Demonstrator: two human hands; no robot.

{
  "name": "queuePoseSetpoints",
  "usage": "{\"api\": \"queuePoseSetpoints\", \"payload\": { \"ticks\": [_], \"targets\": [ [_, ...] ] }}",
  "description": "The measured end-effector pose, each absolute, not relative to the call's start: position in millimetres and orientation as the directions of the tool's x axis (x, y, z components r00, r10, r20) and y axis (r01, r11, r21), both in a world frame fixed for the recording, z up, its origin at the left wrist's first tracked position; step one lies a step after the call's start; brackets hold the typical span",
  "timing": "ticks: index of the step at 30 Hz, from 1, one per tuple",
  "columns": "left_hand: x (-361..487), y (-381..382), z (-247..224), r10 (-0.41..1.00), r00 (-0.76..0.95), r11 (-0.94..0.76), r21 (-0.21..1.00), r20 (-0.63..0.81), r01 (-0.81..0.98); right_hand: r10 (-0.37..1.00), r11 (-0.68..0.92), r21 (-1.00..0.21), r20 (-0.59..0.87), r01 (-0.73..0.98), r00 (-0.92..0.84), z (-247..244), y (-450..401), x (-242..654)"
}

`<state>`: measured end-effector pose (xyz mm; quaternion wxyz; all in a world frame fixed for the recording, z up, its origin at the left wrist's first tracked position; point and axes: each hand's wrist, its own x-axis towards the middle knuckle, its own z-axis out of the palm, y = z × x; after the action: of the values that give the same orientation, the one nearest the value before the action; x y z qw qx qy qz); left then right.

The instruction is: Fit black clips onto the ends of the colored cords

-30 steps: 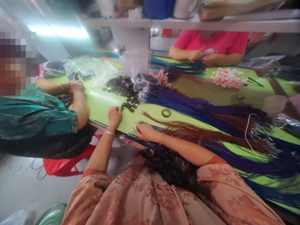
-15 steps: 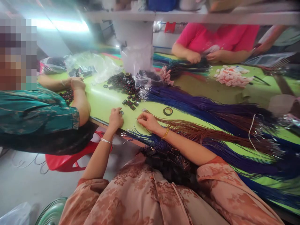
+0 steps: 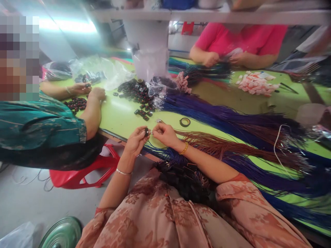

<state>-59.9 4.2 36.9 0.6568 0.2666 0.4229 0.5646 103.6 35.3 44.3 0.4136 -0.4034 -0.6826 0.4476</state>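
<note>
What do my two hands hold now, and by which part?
Your left hand holds a small black piece by its body; your right hand pinches something thin near its pale tip, too small to name.

Wearer: loose salmon-pink garment (image 3: 155, 213), darker rust floral print, rust-toned cuffs (image 3: 239, 179); silver bangle (image 3: 124, 172) at left wrist, yellow beaded bracelet (image 3: 184, 148) at right.

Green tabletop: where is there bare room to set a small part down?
The widest bare patch of the green tabletop lies between the teal-sleeved person, the pile of black parts and the left hand. A narrower one surrounds the tape roll, between blue-purple wires and brown wires. Wire bundles crowd the right side.
</note>
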Motion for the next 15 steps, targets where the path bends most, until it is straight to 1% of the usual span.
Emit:
{"api": "queuePoseSetpoints", "payload": {
  "ticks": [3,6,10,15],
  "targets": [
    [-56.7,2.5,37.4,0.96,0.042,0.247,0.773,-0.275,-0.585,0.884,0.431,-0.855,0.336,0.287,-0.326,47.2,31.4,106.7],
    [-54.7,1.2,38.1,0.958,0.067,0.258,0.745,-0.277,-0.615,0.846,0.519,-0.778,0.409,0.354,-0.341,49.0,29.9,108.2],
    [-53.6,-0.8,39.9,0.959,0.073,0.258,0.736,-0.275,-0.625,0.823,0.555,-0.744,0.43,0.371,-0.371,49.7,29.3,108.2],
    [-54.3,-2.9,40.1,0.963,0.073,0.248,0.747,-0.26,-0.617,0.835,0.537,-0.75,0.408,0.386,-0.368,49.8,28.0,107.6]
  ]
}}
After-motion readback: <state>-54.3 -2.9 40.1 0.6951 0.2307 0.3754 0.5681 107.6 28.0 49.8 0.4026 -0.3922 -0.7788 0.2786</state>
